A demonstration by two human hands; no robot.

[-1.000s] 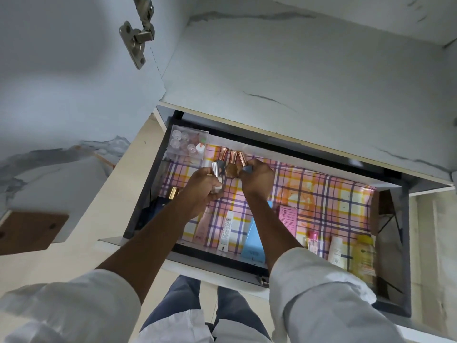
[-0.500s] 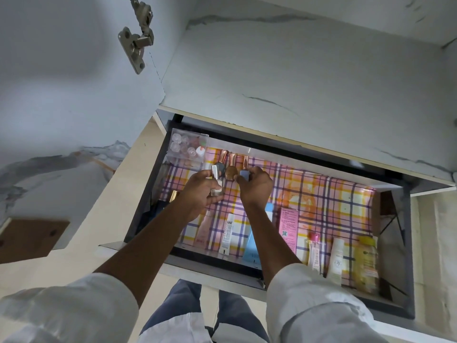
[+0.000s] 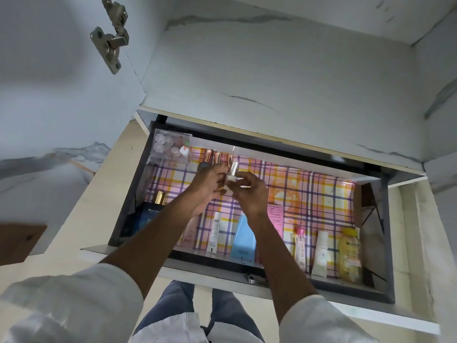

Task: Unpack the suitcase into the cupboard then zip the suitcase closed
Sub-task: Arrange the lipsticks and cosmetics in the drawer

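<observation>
Both hands meet over the drawer's (image 3: 128, 194) back-left area, the left hand (image 3: 210, 186) and right hand (image 3: 249, 191) together pinching a small bottle (image 3: 231, 174), silver cap pointing toward the back edge.

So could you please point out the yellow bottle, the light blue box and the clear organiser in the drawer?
yellow bottle (image 3: 350, 256): head view, on its label.
light blue box (image 3: 244, 236): head view, middle of its top face.
clear organiser (image 3: 171, 147): head view, on its lid.
</observation>
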